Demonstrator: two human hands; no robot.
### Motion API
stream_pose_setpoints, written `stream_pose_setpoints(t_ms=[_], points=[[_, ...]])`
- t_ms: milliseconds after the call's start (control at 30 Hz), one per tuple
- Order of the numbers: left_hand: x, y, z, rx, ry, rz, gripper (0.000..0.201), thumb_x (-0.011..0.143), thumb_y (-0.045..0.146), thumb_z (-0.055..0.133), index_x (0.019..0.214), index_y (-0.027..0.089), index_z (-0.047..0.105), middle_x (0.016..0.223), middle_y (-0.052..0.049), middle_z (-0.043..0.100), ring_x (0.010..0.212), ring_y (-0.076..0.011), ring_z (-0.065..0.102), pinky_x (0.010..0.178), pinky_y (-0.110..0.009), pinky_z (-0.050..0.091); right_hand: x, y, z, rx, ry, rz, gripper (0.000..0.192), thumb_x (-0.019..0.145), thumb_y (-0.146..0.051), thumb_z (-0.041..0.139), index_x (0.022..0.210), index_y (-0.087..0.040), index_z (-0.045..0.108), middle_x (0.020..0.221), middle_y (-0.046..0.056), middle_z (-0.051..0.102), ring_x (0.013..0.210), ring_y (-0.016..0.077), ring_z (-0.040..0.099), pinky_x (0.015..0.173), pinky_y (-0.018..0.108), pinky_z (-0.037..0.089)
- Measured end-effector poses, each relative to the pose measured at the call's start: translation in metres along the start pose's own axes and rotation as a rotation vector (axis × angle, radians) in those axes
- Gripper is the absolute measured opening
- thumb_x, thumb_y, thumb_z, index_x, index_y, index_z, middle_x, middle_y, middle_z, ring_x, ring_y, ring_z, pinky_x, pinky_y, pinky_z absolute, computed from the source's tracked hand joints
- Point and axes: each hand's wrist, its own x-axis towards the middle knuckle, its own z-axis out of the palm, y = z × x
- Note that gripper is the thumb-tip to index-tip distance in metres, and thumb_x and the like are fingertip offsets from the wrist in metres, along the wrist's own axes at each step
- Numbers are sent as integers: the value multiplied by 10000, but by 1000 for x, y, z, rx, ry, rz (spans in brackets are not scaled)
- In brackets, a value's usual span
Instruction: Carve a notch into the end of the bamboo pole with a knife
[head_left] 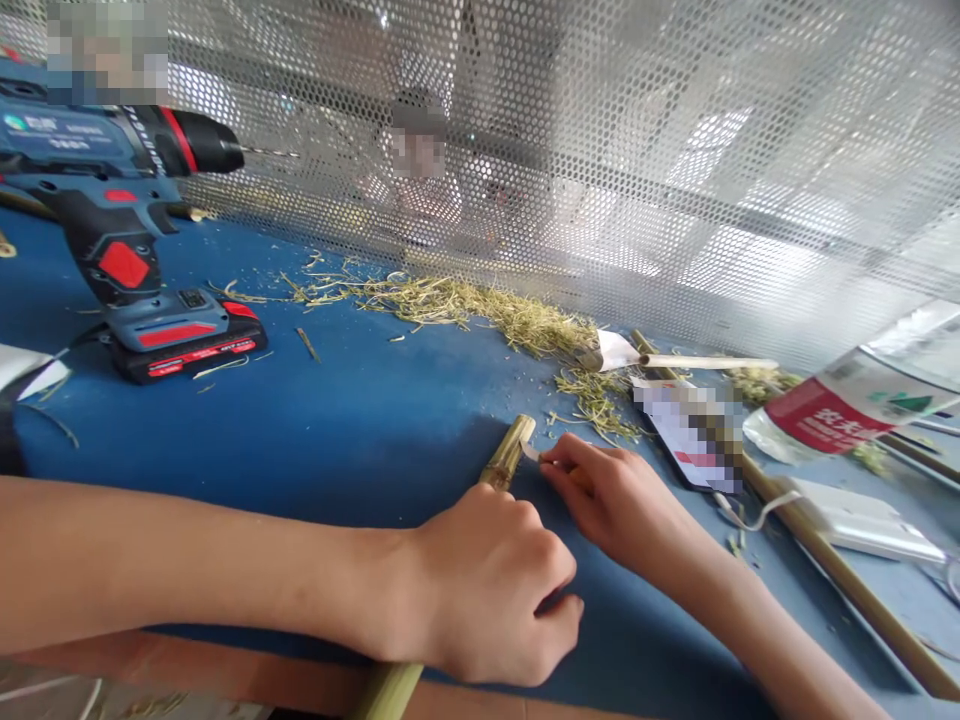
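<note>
Left hand (491, 580) clenched round bamboo stick (510, 455) lying near edge of blue table (360, 420). Right hand (607, 490) pinches small blade (531, 452) against stick's far tip. Heap of shavings (480, 305) far side suggests much scraping done; tip work unfinished. Cordless drill (112, 220) far left, untouched.

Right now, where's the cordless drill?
Head view, far left: the cordless drill stands on the blue table beside the perforated metal screen, well away from both hands.
</note>
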Motion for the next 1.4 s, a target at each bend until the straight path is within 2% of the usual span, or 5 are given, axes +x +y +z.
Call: stream_pose_setpoints(t_ms=[333,467,867,1033,1400], points=[[0,-3,1,-18,21,11,316,906,309,655,612,192,639,570,-40,647,577,-261,719,516,-340,375,-3,-4,-14,126,32,-30,140,1138,-321,478,1086,-250,586,732,-8,702,571,160,604,543,285,365],[-1,-3,1,-1,27,20,316,901,310,653,608,194,627,550,-42,624,556,-256,701,506,-336,381,-4,-3,-17,123,-36,-62,136,1147,-318,465,1157,-249,582,754,-16,698,587,162,613,567,288,387],[0,-4,5,46,12,25,316,902,350,652,628,193,635,590,-80,676,565,-238,680,554,-328,460,-8,-7,-15,140,-152,-48,181,1134,-329,520,1057,-246,661,875,20,771,679,154,649,621,287,410],[3,-4,5,68,-6,50,330,917,363,625,645,180,671,618,-107,696,599,-284,723,501,-347,383,-8,-9,-21,177,-210,-7,212,1135,-347,521,1011,-251,664,830,-2,762,656,140,621,605,274,408],[2,-1,2,104,-20,40,309,917,344,633,665,182,710,620,-97,713,582,-264,712,510,-345,386,-11,-14,-12,100,-135,-21,243,1128,-341,515,992,-229,681,790,12,744,570,131,517,553,279,364]])
